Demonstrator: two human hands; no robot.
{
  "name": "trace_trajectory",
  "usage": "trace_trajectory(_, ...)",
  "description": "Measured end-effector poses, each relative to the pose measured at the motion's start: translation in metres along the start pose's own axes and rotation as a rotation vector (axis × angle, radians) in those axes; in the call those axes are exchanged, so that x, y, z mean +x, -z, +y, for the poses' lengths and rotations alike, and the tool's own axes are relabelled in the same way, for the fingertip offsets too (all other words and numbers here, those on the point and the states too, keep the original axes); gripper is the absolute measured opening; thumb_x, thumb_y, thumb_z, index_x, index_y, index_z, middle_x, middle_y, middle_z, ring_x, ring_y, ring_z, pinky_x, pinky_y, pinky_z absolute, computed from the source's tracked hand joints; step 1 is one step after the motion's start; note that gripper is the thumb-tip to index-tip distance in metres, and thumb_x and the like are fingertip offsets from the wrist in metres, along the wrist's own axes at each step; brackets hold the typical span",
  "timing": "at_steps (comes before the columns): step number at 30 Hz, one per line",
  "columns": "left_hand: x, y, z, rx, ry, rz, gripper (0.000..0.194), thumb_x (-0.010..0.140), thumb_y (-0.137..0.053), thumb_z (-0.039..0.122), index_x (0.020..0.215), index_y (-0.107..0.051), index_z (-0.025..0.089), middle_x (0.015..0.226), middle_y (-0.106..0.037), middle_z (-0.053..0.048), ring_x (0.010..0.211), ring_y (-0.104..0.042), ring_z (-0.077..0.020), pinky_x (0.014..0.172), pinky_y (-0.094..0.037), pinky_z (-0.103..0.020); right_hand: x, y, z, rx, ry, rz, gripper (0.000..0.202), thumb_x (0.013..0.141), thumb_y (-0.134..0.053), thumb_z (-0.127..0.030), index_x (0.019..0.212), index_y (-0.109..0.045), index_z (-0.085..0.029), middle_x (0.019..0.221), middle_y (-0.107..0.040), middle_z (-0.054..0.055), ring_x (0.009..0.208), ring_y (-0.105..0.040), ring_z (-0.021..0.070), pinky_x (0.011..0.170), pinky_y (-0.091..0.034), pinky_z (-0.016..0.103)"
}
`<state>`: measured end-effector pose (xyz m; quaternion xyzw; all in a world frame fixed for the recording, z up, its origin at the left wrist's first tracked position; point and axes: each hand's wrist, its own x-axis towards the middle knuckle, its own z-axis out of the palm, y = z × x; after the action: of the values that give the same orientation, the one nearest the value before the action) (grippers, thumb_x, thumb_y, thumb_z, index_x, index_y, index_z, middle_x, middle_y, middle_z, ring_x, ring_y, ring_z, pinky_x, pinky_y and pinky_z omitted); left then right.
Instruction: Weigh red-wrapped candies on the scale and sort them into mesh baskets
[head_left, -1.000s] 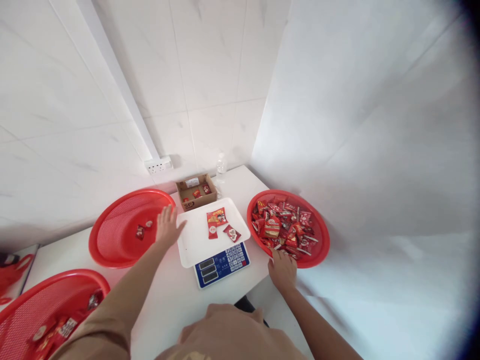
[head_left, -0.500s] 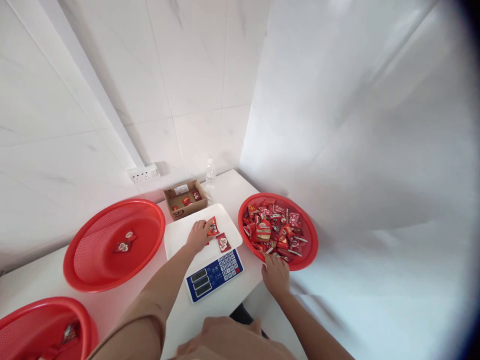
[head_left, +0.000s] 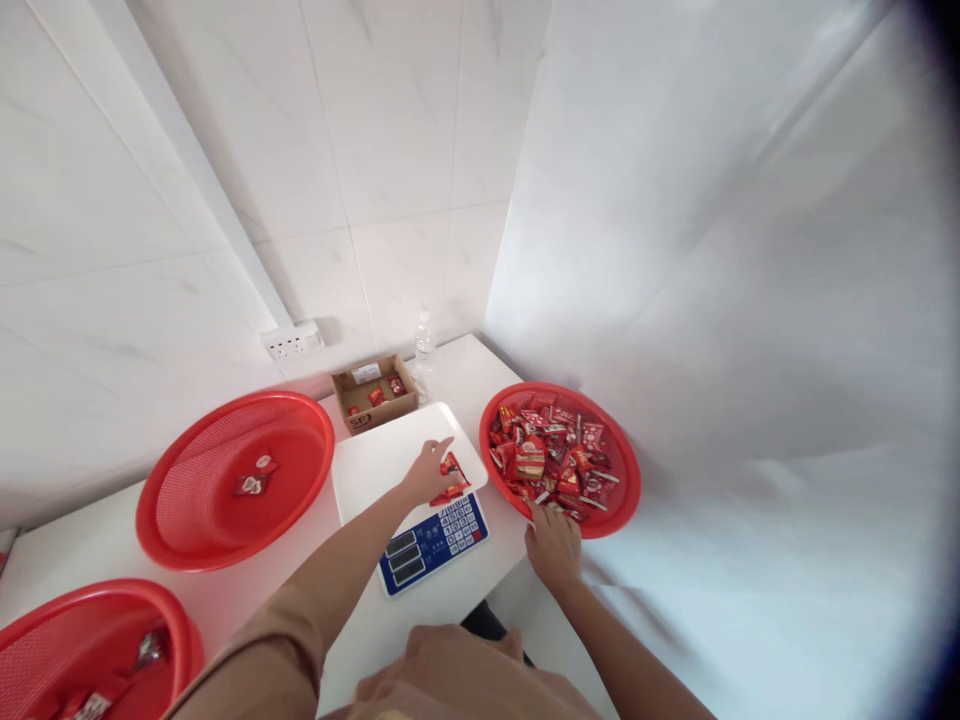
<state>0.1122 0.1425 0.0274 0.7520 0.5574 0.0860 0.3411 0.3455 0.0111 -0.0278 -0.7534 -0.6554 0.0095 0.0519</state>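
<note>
My left hand [head_left: 426, 475] is over the white pan [head_left: 382, 455] of a digital scale [head_left: 433, 545]. One finger stretches out to the right while the others curl against small red candy packets [head_left: 453, 472] at the pan's right front. How many packets lie under the hand is hidden. To the right, my right hand [head_left: 553, 545] grips the near rim of a red plastic basket [head_left: 628, 490], its fingers hooked over the edge. Inside that basket is a heap of red wrapped candies [head_left: 551, 455], some with white sticks.
Left of the scale stands a red basket [head_left: 172, 500] with a few packets; another basket [head_left: 180, 640] is nearer me. Behind the scale are a small cardboard box [head_left: 382, 408] holding packets and a clear bottle [head_left: 425, 338]. Walls border the white table [head_left: 480, 375].
My left hand has moved right and slightly nearer me across the pan, bringing the spread packets together at its right front. My right hand stays on the basket rim.
</note>
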Motion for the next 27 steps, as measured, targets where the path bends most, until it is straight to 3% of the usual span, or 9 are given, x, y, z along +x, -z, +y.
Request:
trace_trajectory(5,0.000,-0.007,0.009,0.059,0.082,-0.076,0.078,0.069,-0.067,0.039,0.137,-0.037,0.015,0.128,-0.048,-0.016,0.111,-0.055,-0.0283,0.091,-0.043,-0.035,0.000,0.001,0.000,0.005,-0.001,0.001,0.040,0.082,-0.044,-0.014,0.120,-0.057,-0.017,0.106,-0.064,0.009,0.103,-0.052,0.0213,0.093,-0.029,0.034)
trace_trajectory(10,0.001,-0.004,0.010,0.111,0.206,-0.058,0.049,0.064,-0.068,0.039,0.104,-0.059,0.012,0.111,-0.059,-0.017,0.098,-0.060,-0.0295,0.076,-0.046,-0.034,0.000,0.001,-0.001,0.011,0.001,0.021,0.042,0.081,-0.044,-0.013,0.121,-0.056,-0.019,0.105,-0.065,0.008,0.102,-0.053,0.0214,0.091,-0.030,0.035)
trace_trajectory(15,-0.004,0.007,0.005,0.084,0.222,0.018,0.031,0.063,-0.069,0.040,0.079,-0.062,0.015,0.094,-0.066,-0.013,0.085,-0.063,-0.0257,0.068,-0.045,-0.031,0.000,-0.001,0.000,0.014,0.001,0.012,0.041,0.082,-0.043,-0.013,0.120,-0.057,-0.018,0.106,-0.065,0.009,0.103,-0.053,0.0215,0.092,-0.030,0.035)
trace_trajectory(18,-0.015,0.028,-0.004,0.051,0.237,0.129,0.028,0.066,-0.067,0.042,0.078,-0.061,0.017,0.091,-0.068,-0.009,0.084,-0.063,-0.0234,0.068,-0.045,-0.030,-0.001,-0.002,0.000,0.003,0.010,0.024,0.041,0.082,-0.044,-0.014,0.120,-0.057,-0.019,0.105,-0.065,0.009,0.104,-0.053,0.0220,0.091,-0.030,0.035)
trace_trajectory(21,-0.032,0.065,-0.025,0.017,0.281,0.252,0.028,0.074,-0.060,0.045,0.082,-0.060,0.018,0.086,-0.068,-0.006,0.078,-0.063,-0.0199,0.064,-0.046,-0.028,-0.001,-0.002,0.001,0.001,0.015,0.033,0.040,0.082,-0.045,-0.014,0.120,-0.057,-0.019,0.105,-0.065,0.009,0.105,-0.052,0.0225,0.091,-0.030,0.035)
trace_trajectory(24,-0.056,0.105,-0.062,0.024,0.381,0.385,0.033,0.078,-0.054,0.049,0.085,-0.057,0.017,0.082,-0.066,-0.008,0.074,-0.063,-0.0212,0.061,-0.047,-0.030,-0.002,0.000,0.001,0.000,0.021,0.026,0.039,0.082,-0.045,-0.014,0.119,-0.057,-0.017,0.105,-0.065,0.009,0.103,-0.053,0.0224,0.090,-0.030,0.035)
trace_trajectory(25,-0.066,0.116,-0.077,0.044,0.432,0.483,0.033,0.077,-0.055,0.049,0.085,-0.057,0.017,0.083,-0.066,-0.009,0.076,-0.063,-0.0222,0.062,-0.047,-0.032,-0.002,0.001,0.001,-0.003,0.025,0.026,0.038,0.083,-0.044,-0.014,0.119,-0.057,-0.017,0.104,-0.065,0.009,0.102,-0.053,0.0225,0.090,-0.030,0.036)
trace_trajectory(27,-0.085,0.132,-0.107,0.124,0.483,0.609,0.039,0.080,-0.050,0.051,0.095,-0.054,0.015,0.091,-0.064,-0.012,0.085,-0.062,-0.0274,0.067,-0.049,-0.038,-0.002,0.001,0.001,-0.011,0.033,0.030,0.038,0.083,-0.043,-0.015,0.118,-0.058,-0.016,0.104,-0.065,0.010,0.102,-0.053,0.0228,0.090,-0.030,0.036)
